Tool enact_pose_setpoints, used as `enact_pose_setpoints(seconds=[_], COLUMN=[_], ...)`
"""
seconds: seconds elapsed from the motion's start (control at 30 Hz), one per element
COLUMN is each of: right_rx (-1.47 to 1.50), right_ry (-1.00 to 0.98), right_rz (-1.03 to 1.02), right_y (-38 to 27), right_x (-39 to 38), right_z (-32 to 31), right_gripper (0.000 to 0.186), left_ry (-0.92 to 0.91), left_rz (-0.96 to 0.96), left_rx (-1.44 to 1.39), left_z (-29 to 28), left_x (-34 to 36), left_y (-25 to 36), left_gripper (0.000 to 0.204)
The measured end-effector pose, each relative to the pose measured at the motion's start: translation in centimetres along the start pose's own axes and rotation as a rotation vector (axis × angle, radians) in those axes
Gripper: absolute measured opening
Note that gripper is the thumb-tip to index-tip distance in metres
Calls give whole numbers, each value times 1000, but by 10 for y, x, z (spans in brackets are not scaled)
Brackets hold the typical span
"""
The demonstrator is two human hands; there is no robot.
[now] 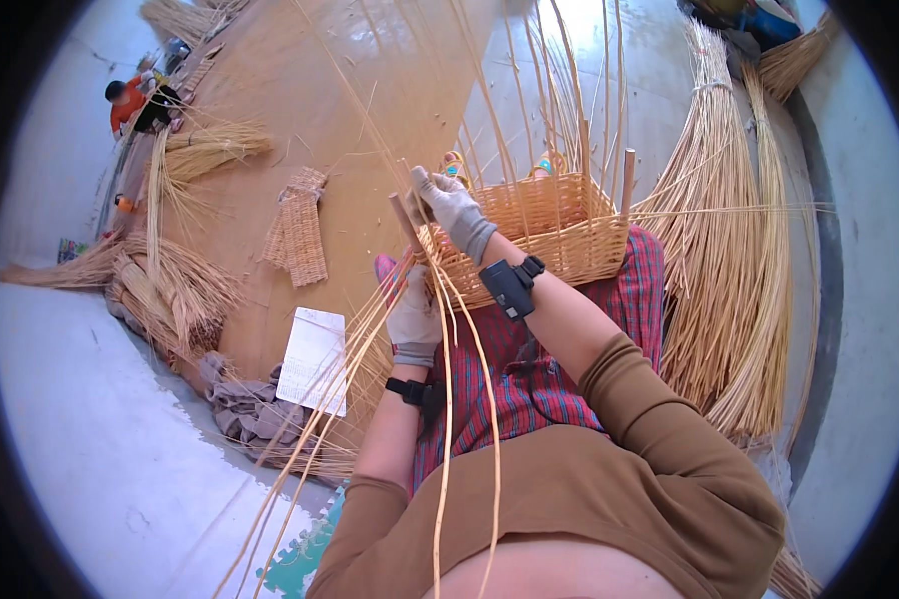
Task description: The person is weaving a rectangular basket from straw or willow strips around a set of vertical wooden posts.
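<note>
A woven wicker basket [569,250] rests on my lap, with thin upright rods rising from its far side. Thick wooden stakes [628,182] stand at its corners. At the near left corner my right hand [456,215], in a pale work glove, is closed on thin wicker rods beside a corner stake [406,222]. Below it my left hand [413,314], gloved too, is closed around wicker strands at the basket's left end; its fingertips are partly hidden. Several long loose wicker rods [489,399] fan from this corner toward me and to the lower left.
Large bundles of wicker rods [714,260] lie at the right, others [175,290] at the left. Flat woven panels [300,230] and a white sheet [313,354] lie left of me. Grey cloth [255,404] is beside the sheet. Another person [140,105] sits at the far left.
</note>
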State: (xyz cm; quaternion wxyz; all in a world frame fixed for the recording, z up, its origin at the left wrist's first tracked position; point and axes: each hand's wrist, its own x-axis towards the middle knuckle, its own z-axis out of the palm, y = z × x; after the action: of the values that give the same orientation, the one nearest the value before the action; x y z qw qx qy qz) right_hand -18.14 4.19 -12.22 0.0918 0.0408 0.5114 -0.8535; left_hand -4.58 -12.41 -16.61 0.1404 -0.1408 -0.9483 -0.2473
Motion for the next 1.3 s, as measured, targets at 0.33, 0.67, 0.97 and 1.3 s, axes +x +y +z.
enact_pose_setpoints(seconds=[0.33,0.67,0.97,1.3], right_rx=[-445,376,-159,-226], right_ry=[248,41,120,496], right_rz=[-963,-355,-550,-204], right_y=[-81,14,-1,6], right_x=[-44,-148,-189,-171], right_z=[69,-88,-82,-165], right_gripper=[45,45,41,12], left_ry=[-152,47,-209,-292], left_rz=[-514,9,-286,-178], left_rx=[-524,-4,-162,-349], left_z=[16,-13,-4,36], left_x=[-10,4,27,31], left_y=[-28,1,75,55], left_gripper=[54,52,84,41])
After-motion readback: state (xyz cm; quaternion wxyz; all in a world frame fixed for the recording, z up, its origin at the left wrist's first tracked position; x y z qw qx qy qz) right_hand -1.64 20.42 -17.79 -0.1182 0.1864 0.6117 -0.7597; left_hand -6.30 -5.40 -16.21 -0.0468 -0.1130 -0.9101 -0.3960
